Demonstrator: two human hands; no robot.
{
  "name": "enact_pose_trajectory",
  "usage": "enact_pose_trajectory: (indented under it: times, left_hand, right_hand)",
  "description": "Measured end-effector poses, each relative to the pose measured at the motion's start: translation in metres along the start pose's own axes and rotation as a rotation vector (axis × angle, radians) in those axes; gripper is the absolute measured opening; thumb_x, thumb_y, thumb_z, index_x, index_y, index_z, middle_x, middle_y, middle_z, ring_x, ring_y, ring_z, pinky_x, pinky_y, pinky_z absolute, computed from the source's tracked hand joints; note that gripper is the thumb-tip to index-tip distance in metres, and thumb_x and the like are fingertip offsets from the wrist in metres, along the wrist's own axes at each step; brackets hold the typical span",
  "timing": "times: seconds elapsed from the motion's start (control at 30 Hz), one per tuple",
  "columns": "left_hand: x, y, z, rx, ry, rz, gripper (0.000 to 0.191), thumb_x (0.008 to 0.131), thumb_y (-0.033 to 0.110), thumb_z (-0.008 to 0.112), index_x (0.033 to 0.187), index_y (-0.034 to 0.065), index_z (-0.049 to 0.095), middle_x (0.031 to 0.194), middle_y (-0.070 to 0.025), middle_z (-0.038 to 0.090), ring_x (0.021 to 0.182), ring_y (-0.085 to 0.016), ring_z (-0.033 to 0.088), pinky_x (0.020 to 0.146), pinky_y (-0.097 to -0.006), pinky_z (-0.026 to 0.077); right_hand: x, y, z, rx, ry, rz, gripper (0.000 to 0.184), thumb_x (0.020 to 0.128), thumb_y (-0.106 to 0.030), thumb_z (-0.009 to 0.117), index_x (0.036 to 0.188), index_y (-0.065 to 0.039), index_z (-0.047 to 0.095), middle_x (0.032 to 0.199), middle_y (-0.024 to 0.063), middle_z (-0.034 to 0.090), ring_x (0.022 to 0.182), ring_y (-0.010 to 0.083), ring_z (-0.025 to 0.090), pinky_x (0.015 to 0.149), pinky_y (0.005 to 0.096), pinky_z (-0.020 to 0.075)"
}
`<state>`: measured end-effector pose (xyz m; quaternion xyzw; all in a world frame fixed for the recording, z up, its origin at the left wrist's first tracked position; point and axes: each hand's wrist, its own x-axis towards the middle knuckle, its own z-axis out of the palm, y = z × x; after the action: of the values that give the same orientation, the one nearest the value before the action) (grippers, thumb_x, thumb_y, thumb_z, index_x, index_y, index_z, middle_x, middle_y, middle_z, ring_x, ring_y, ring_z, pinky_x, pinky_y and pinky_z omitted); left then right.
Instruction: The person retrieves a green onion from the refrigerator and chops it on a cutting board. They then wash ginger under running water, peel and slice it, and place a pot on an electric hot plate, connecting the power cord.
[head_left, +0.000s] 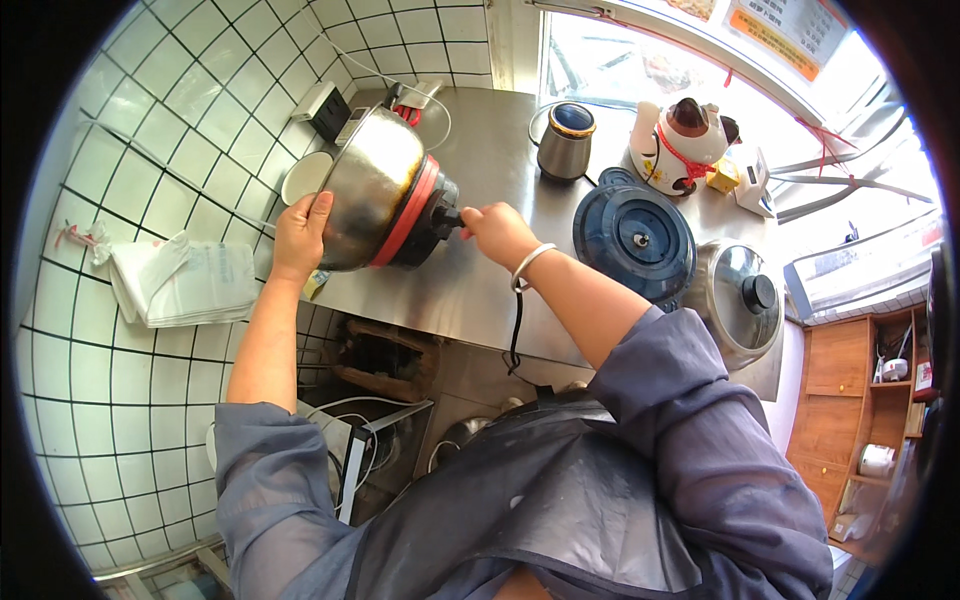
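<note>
A steel electric pot (367, 180) with scorch marks, a red band (405, 214) and a black base (427, 232) lies tipped over on its side at the left of the counter. My left hand (300, 229) steadies it, the thumb on its steel wall and the other fingers partly hidden. At the base, my right hand (499, 229) is closed on a small black part (448, 217); whether this is a handle or a plug cannot be told. A black cord (517, 330) hangs below my right wrist over the counter's front edge.
On the steel counter (480, 292) stand a small steel grinder or cup (568, 146), a lucky-cat figure (675, 146), a dark blue lid (637, 240) and a glass-lidded pot (735, 300). Plastic bags (184, 281) hang on the tiled wall. A socket box (322, 112) sits behind the tipped pot.
</note>
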<state>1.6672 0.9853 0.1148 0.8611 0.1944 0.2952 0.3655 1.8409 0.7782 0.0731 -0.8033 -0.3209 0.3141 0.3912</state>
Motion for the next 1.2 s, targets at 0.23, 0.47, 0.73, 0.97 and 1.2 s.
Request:
enact_pose_trajectory:
  times: [0.23, 0.47, 0.73, 0.97, 1.2]
  left_hand:
    - [-0.004, 0.003, 0.001, 0.017, 0.009, -0.006, 0.043, 0.091, 0.039, 0.05, 0.067, 0.0027, 0.05, 0.054, 0.0008, 0.043, 0.053, -0.009, 0.039, 0.05, -0.0258, 0.034]
    - [-0.009, 0.006, 0.006, 0.097, 0.016, 0.023, 0.044, 0.09, 0.04, 0.05, 0.066, 0.0025, 0.049, 0.052, -0.0017, 0.043, 0.05, -0.01, 0.039, 0.048, -0.0271, 0.034]
    - [-0.01, 0.006, 0.006, 0.099, 0.055, 0.058, 0.046, 0.09, 0.04, 0.05, 0.065, 0.0022, 0.048, 0.05, -0.0027, 0.043, 0.049, -0.011, 0.041, 0.047, -0.0281, 0.034]
    - [-0.013, 0.012, 0.01, 0.111, 0.022, 0.049, 0.046, 0.09, 0.041, 0.05, 0.064, 0.0029, 0.046, 0.05, -0.0035, 0.043, 0.048, -0.012, 0.038, 0.047, -0.0288, 0.034]
    - [-0.015, 0.013, 0.017, 0.133, 0.05, 0.063, 0.045, 0.09, 0.039, 0.05, 0.065, 0.0029, 0.044, 0.05, -0.0054, 0.041, 0.048, -0.015, 0.035, 0.046, -0.0296, 0.033]
  right_hand:
    - [0.004, -0.005, -0.008, 0.461, -0.212, 0.42, 0.036, 0.09, -0.034, 0.041, 0.074, -0.004, 0.052, 0.052, -0.0001, 0.04, 0.044, 0.0107, 0.041, 0.038, 0.0254, 0.033]
    - [0.001, 0.002, 0.0, 0.402, -0.088, 0.277, 0.032, 0.088, -0.033, 0.051, 0.084, -0.002, 0.056, 0.066, 0.0062, 0.054, 0.051, 0.0161, 0.052, 0.043, 0.0287, 0.0399]
    - [0.007, 0.012, 0.002, -0.189, 0.071, -0.082, 0.024, 0.082, -0.026, 0.056, 0.083, -0.003, 0.06, 0.072, 0.0103, 0.062, 0.066, 0.0248, 0.059, 0.064, 0.0343, 0.0477]
    - [0.016, 0.011, -0.003, -0.377, -0.023, 0.013, 0.027, 0.083, -0.026, 0.054, 0.091, -0.001, 0.061, 0.086, 0.0166, 0.064, 0.085, 0.0341, 0.061, 0.076, 0.0378, 0.049]
    - [0.002, 0.002, 0.007, -0.233, 0.307, -0.052, 0.025, 0.081, -0.026, 0.056, 0.084, -0.001, 0.06, 0.082, 0.0196, 0.063, 0.081, 0.036, 0.06, 0.076, 0.0414, 0.046]
